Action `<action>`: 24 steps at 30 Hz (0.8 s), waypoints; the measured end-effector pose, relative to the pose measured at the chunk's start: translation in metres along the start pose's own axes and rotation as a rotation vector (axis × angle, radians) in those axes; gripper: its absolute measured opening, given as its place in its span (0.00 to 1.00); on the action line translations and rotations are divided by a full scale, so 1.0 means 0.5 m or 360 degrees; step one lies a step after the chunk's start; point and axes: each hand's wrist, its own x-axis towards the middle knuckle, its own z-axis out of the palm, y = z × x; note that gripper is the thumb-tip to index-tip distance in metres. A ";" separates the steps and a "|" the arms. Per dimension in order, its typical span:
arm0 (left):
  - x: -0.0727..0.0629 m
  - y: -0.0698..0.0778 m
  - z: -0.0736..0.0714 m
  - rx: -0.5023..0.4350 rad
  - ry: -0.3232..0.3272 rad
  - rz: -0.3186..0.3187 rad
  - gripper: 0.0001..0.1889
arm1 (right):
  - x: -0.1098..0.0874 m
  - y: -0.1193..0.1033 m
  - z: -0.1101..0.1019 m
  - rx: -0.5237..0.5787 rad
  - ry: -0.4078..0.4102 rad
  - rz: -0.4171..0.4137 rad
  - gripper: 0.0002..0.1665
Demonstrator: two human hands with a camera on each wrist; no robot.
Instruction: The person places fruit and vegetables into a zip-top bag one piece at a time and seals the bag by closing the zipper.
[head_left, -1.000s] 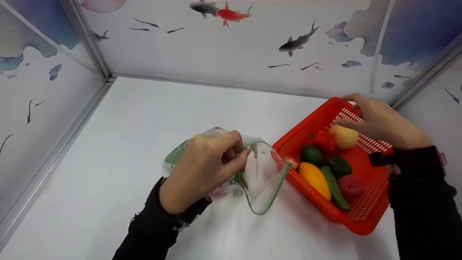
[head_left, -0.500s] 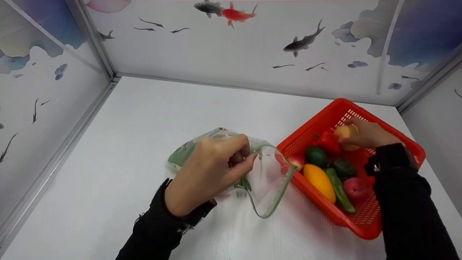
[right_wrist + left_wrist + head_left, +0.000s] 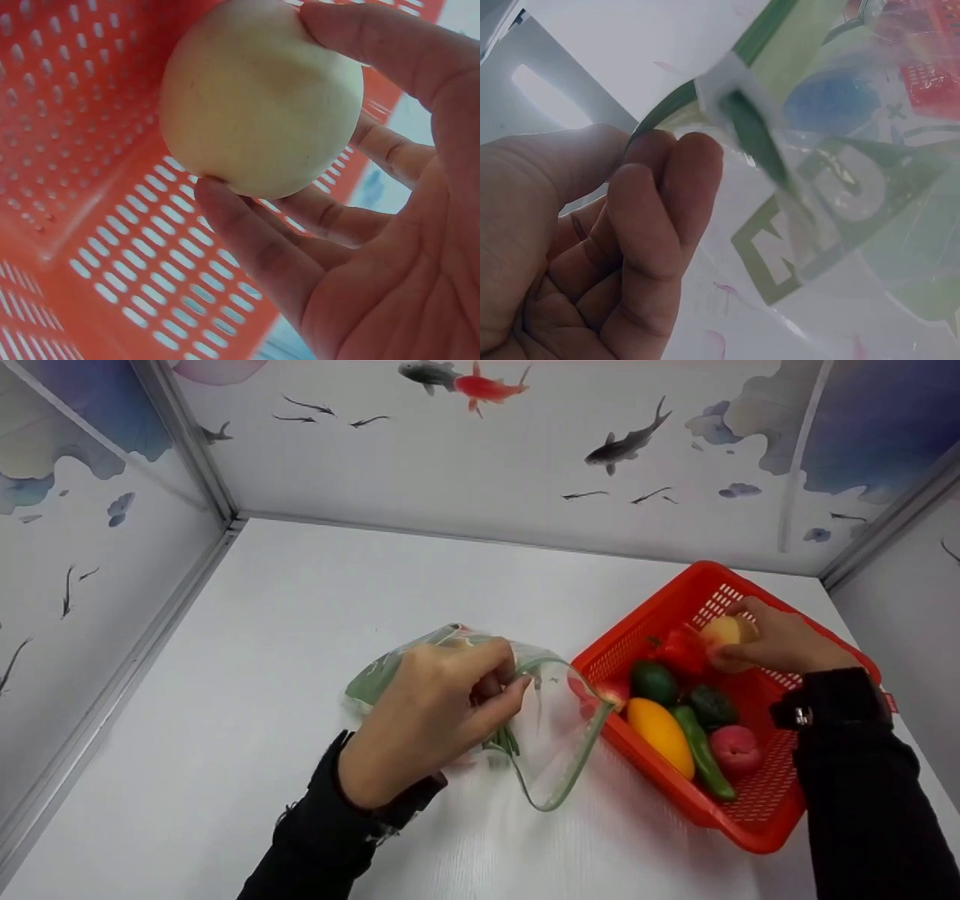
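My left hand (image 3: 435, 705) pinches the green rim of a clear plastic bag (image 3: 546, 735) between thumb and fingers. The bag's mouth gapes toward the basket, and green stems (image 3: 504, 739) show through its film. Green and white print (image 3: 780, 255) marks the bag in the left wrist view. Inside the red basket (image 3: 667, 797), my right hand (image 3: 787, 641) grips a pale yellow round fruit (image 3: 259, 97), thumb on one side and fingers on the other. A red bell pepper (image 3: 681, 652) lies right beside that fruit.
The basket also holds a yellow mango (image 3: 660, 739), a long green pepper (image 3: 703, 754), a pinkish-red fruit (image 3: 736, 750) and two dark green fruits (image 3: 654, 682). A red-yellow fruit (image 3: 615, 694) sits at its left corner. Printed walls (image 3: 450, 472) enclose the white table (image 3: 300, 607).
My right hand has come down from above the basket's far side and taken hold of the pale yellow fruit. The left hand keeps its pinch on the bag's rim.
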 end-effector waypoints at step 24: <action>-0.001 -0.002 0.002 -0.0013 -0.0006 -0.0003 0.09 | -0.218 -0.225 0.013 0.0128 0.0718 -0.0657 0.46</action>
